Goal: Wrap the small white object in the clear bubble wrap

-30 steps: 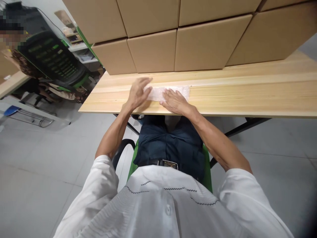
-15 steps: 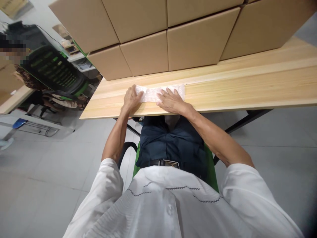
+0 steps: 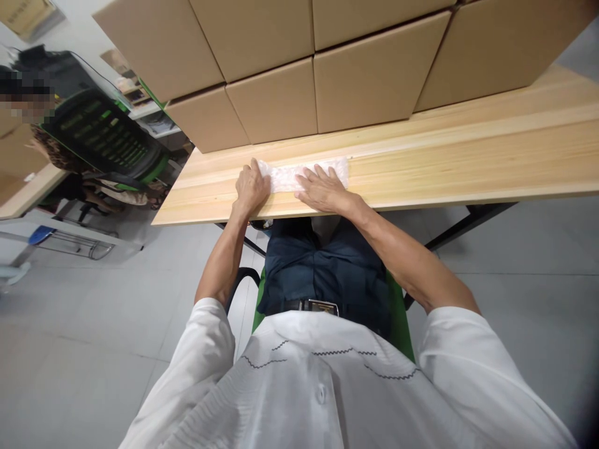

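Note:
A long, whitish translucent bundle, which looks like bubble wrap (image 3: 284, 178), lies flat on the wooden table (image 3: 421, 168) near its front edge. At its left end is my left hand (image 3: 251, 187), its fingers curled and closed on that end, with the thumb along the wrap. My right hand (image 3: 324, 190) rests palm down on the right part of the bundle, fingers stretched and spread. Whatever the wrap may contain cannot be made out.
Stacked cardboard boxes (image 3: 271, 103) line the back of the table. At the far left, another person sits by a dark chair (image 3: 105, 137) at a second table (image 3: 28, 193). A blue-and-metal item (image 3: 42, 235) shows below that table.
My left hand has shifted slightly to the right along the bundle's left end. My right hand stays flat in nearly the same place.

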A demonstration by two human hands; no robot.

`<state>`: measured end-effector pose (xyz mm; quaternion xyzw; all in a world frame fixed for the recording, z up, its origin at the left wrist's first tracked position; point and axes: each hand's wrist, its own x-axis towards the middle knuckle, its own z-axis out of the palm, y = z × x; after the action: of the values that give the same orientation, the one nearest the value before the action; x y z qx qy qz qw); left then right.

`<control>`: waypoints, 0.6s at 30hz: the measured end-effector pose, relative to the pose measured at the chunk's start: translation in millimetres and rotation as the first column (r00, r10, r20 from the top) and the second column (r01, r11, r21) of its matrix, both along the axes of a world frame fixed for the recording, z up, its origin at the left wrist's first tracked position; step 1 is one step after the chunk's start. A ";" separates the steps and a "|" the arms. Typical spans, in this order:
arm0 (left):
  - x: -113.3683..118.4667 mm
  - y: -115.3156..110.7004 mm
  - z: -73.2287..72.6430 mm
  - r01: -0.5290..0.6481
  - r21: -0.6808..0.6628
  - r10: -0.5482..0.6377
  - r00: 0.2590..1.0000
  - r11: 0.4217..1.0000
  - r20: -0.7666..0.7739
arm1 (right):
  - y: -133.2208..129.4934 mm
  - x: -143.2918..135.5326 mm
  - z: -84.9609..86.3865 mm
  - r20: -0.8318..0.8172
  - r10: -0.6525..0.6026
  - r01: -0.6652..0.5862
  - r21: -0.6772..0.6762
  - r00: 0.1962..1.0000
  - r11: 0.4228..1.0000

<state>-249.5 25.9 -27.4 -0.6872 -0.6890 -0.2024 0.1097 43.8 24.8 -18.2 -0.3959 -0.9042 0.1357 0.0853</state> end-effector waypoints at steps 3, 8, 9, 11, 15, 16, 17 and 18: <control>4.0 2.4 1.2 -0.113 -0.076 0.115 0.993 0.991 0.027 | 0.9 -0.2 -1.2 0.001 -0.006 0.006 -0.003 1.000 1.000; 1.9 6.2 0.2 -0.116 -0.096 0.119 0.993 0.989 0.024 | 4.2 -0.8 -4.4 -0.016 -0.001 0.001 0.000 1.000 1.000; -0.3 7.2 -1.1 -0.075 -0.063 0.077 0.997 0.995 0.031 | 4.9 -0.8 -5.2 -0.020 0.001 -0.001 0.000 1.000 1.000; -4.5 9.3 -4.1 -0.003 -0.005 0.003 0.999 1.000 0.035 | 5.6 -0.7 -5.9 -0.023 0.003 -0.003 -0.005 1.000 1.000; -5.9 11.9 -4.5 0.009 -0.022 -0.009 1.000 1.000 0.017 | 3.3 -0.2 -3.7 -0.014 0.005 -0.005 -0.011 1.000 1.000; -3.7 11.7 -2.6 -0.003 -0.038 0.003 1.000 0.999 0.017 | 2.4 -0.3 -2.6 -0.014 0.007 -0.007 -0.010 1.000 1.000; -0.5 10.9 0.4 -0.026 -0.054 0.027 0.999 0.998 0.016 | 1.5 -0.5 -1.4 -0.012 0.008 -0.008 -0.009 1.000 1.000; 3.8 9.5 4.2 -0.064 -0.074 0.065 0.998 0.995 0.012 | 0.6 -0.8 0.0 -0.008 0.009 -0.009 -0.008 1.000 1.000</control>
<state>-245.7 35.4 -23.3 -0.6668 -0.7185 -0.1782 0.0861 43.0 25.5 -18.2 -0.3916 -0.9052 0.1411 0.0865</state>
